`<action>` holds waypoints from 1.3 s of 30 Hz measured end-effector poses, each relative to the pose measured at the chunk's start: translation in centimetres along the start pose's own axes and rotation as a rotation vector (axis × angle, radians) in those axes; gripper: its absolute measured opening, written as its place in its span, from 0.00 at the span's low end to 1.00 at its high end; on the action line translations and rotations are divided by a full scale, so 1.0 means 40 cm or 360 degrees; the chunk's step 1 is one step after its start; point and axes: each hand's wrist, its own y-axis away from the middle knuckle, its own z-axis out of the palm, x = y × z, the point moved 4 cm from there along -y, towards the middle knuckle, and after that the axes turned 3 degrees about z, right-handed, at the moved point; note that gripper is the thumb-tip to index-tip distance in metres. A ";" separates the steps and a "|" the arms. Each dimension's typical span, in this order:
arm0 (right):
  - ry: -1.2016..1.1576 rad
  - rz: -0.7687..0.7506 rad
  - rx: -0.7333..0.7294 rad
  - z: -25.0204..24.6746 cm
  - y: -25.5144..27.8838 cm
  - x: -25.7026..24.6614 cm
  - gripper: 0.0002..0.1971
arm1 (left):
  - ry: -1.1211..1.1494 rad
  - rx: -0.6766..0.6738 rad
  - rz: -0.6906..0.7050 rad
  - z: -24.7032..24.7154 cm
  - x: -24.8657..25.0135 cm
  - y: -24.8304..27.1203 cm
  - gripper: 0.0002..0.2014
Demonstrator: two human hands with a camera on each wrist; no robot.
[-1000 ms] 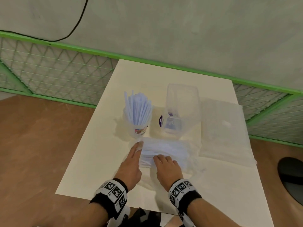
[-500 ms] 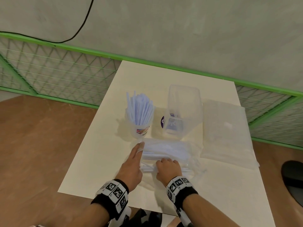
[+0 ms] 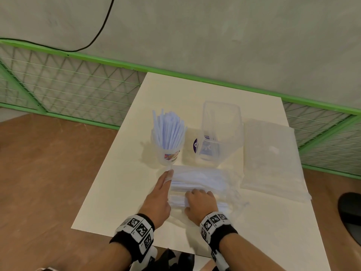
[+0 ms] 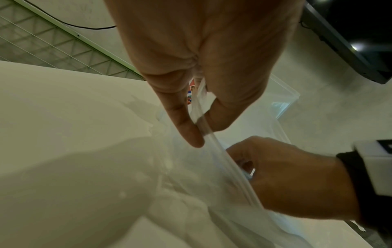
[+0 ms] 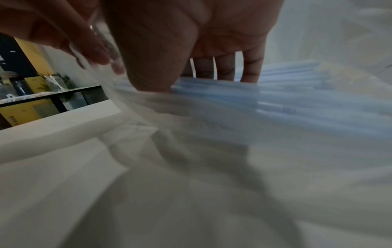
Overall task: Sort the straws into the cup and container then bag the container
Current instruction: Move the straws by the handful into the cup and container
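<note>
While the cup (image 3: 169, 153) stands filled and the container (image 3: 218, 133) nearly empty, the right hand (image 3: 201, 202) is seen drawn nearer than a second ago, fingers now curled around a bundle of straws (image 3: 197, 182) inside the packet (image 4: 212, 151); extraction is judged underway. The packet's edge is pinched by the left hand (image 4: 191, 100), thumb against forefinger.

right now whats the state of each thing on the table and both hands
cup: upright, full of straws
container: upright, lidless
straw packet: lying flat, open
flat plastic bag: lying untouched
left hand: pinching packet's edge
right hand: gripping straws inside packet
</note>
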 end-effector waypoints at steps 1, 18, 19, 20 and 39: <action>-0.0049 0.0017 0.0050 -0.007 0.000 0.003 0.20 | 0.0001 0.0000 -0.0012 -0.001 0.000 0.000 0.48; -0.0175 0.0116 0.0050 0.007 -0.019 0.013 0.20 | -0.0010 0.0030 -0.0004 -0.006 -0.003 0.001 0.48; -0.0172 0.0114 0.0044 0.008 -0.019 0.012 0.19 | -0.0011 0.0030 0.0000 -0.006 -0.004 0.001 0.48; -0.0175 0.0100 0.0050 0.008 -0.019 0.010 0.19 | -0.0009 0.0029 0.0001 -0.006 -0.005 0.001 0.48; 0.0045 -0.0038 0.0060 0.013 -0.015 -0.004 0.19 | -0.0039 0.0033 0.0019 -0.009 -0.012 -0.004 0.48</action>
